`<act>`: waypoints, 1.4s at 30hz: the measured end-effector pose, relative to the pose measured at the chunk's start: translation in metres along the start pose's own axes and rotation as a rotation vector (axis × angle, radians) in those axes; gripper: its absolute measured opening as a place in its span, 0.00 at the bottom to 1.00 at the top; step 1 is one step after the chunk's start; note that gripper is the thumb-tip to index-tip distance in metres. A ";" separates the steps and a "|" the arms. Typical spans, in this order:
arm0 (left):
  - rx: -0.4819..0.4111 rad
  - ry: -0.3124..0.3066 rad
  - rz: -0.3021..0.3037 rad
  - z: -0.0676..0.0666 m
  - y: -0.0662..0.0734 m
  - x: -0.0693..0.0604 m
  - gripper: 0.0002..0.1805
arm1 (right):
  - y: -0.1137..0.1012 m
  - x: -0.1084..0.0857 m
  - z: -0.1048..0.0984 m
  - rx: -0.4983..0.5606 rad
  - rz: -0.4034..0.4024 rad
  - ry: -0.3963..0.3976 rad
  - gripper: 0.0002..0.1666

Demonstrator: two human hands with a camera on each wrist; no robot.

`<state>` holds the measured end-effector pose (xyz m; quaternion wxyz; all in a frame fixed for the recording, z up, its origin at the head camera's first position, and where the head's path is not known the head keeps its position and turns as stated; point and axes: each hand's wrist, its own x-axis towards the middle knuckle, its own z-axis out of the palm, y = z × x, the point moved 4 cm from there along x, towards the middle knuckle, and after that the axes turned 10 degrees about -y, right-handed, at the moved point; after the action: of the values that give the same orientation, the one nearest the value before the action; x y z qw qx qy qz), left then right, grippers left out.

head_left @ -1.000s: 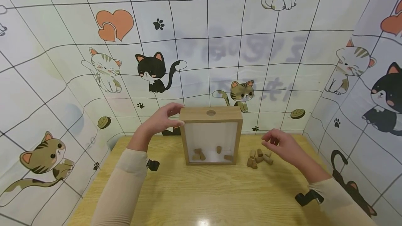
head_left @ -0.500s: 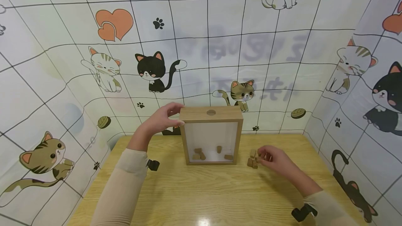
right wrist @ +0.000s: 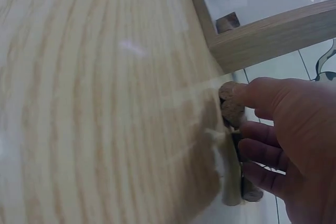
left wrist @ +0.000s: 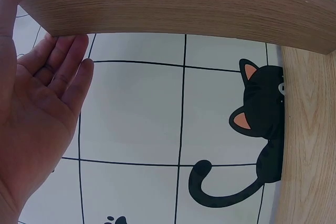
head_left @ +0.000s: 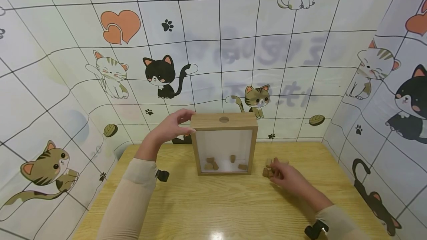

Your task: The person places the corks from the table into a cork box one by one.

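Made out faint purplish characters (head_left: 271,52) in two rows on the wall (head_left: 203,16), too blurred to read; found nothing legible elsewhere.

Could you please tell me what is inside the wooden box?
Inside the wooden box, several corks show near the bottom; whatever lies directly behind them is covered.

There are one table (head_left: 207,203), one box (head_left: 213,124) with five corks (head_left: 232,158) showing inside, several covered corks outside, one left hand (head_left: 171,127) and one right hand (head_left: 289,177).
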<state>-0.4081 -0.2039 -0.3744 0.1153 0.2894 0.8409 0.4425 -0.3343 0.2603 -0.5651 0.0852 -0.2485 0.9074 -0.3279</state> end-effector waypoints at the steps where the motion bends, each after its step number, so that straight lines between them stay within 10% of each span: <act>1: 0.004 0.000 -0.002 0.000 0.000 0.000 0.40 | 0.001 0.000 0.001 -0.007 0.010 -0.004 0.24; 28: 0.001 -0.001 -0.017 0.000 0.003 -0.002 0.41 | 0.000 -0.003 0.009 -0.032 0.035 0.016 0.13; 42: 0.018 -0.002 -0.026 0.000 0.001 -0.002 0.41 | -0.009 -0.005 -0.005 0.123 -0.013 0.077 0.19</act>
<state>-0.4061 -0.2045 -0.3740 0.1192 0.2797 0.8484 0.4333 -0.3283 0.2597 -0.5561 0.0633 -0.2359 0.8865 -0.3931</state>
